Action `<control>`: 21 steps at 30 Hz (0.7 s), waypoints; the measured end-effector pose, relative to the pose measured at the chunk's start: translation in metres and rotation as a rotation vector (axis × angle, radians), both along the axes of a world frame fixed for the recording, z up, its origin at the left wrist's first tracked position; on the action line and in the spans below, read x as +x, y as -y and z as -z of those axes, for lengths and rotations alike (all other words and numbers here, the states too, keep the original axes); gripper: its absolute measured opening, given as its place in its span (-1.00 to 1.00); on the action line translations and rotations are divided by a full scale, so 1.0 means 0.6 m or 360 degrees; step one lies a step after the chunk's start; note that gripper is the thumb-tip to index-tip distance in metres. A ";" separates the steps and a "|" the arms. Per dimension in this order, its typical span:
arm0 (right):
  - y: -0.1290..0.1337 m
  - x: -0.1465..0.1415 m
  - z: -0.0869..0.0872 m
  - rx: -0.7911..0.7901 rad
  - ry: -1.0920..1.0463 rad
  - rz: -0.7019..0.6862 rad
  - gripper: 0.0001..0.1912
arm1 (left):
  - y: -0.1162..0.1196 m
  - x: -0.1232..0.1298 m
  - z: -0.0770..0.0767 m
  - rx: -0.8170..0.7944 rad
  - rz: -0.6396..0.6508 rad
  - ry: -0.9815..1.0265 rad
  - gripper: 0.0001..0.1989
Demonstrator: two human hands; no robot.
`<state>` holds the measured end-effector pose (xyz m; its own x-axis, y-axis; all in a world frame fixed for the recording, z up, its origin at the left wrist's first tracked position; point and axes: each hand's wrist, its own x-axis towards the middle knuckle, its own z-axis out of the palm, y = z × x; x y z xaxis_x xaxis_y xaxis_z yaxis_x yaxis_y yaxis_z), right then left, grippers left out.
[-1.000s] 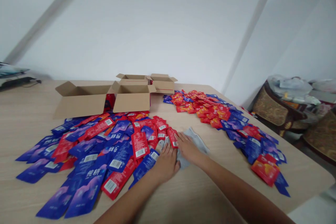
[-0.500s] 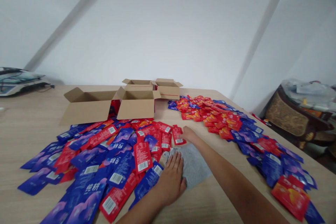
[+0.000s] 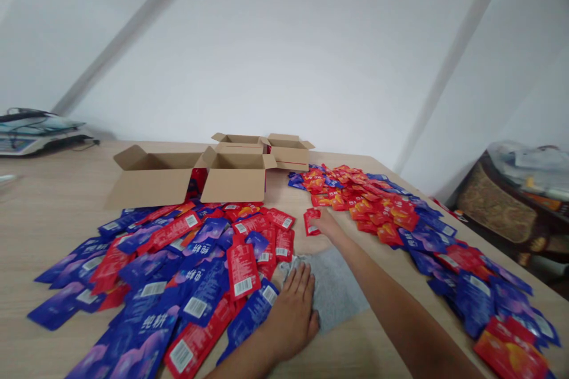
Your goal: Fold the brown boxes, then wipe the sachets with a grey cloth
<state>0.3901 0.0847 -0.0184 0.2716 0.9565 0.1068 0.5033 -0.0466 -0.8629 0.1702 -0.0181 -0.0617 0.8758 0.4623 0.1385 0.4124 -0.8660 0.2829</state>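
Observation:
My left hand (image 3: pixel 292 308) lies flat, fingers stretched out, on the near left part of a grey cloth (image 3: pixel 335 284) beside a heap of pouches. Farther off, my right hand (image 3: pixel 326 224) is closed on the edge of a small red pouch (image 3: pixel 312 226), just right of that heap. My right forearm passes over part of the cloth. Close to my left hand are a blue pouch (image 3: pixel 251 317) with a white barcode label and a red pouch (image 3: pixel 242 269) lying barcode side up.
Open cardboard boxes (image 3: pixel 233 185) stand behind the left heap, with others (image 3: pixel 288 159) farther back. A long pile of red and blue pouches (image 3: pixel 391 207) runs along the table's right side. At far left sits a scale-like device (image 3: pixel 35 136); beyond the right edge is a patterned chair (image 3: pixel 500 207).
My right hand has drawn the red pouch a little away from the left heap, to the right and back. My left hand stays on the cloth. The view has shifted slightly.

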 end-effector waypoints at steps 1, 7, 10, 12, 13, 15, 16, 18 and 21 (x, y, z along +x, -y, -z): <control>-0.009 0.004 -0.007 0.0031 0.0041 -0.0006 -0.53 | 0.000 0.000 0.002 0.0006 -0.0004 -0.0004 -0.33; -0.078 0.046 -0.033 -0.0228 0.0716 0.0133 -0.39 | 0.000 0.000 0.002 0.0066 0.0007 -0.0042 -0.29; -0.088 0.070 -0.009 -0.0361 0.0797 0.0230 -0.36 | 0.000 0.000 0.001 0.0102 0.0033 -0.0052 -0.30; -0.081 0.072 0.018 -0.0444 0.0966 0.0202 -0.34 | -0.001 0.000 0.002 0.0120 0.0039 -0.0046 -0.30; -0.074 0.068 0.031 -0.0456 0.1090 0.0138 -0.34 | -0.001 0.001 0.003 0.0123 0.0041 -0.0043 -0.31; -0.051 0.055 0.053 -0.0367 0.1315 -0.0084 -0.38 | -0.002 0.003 0.004 0.0123 0.0033 -0.0033 -0.32; -0.037 0.049 0.059 -0.0268 0.1366 -0.0222 -0.42 | -0.002 0.003 0.004 0.0120 0.0030 -0.0027 -0.33; -0.006 0.040 0.064 -0.0036 0.1321 -0.0469 -0.51 | -0.002 0.004 0.005 0.0115 0.0024 -0.0012 -0.35; 0.038 0.042 0.057 0.0117 0.1242 -0.0460 -0.67 | -0.003 0.005 0.005 0.0126 0.0036 0.0009 -0.36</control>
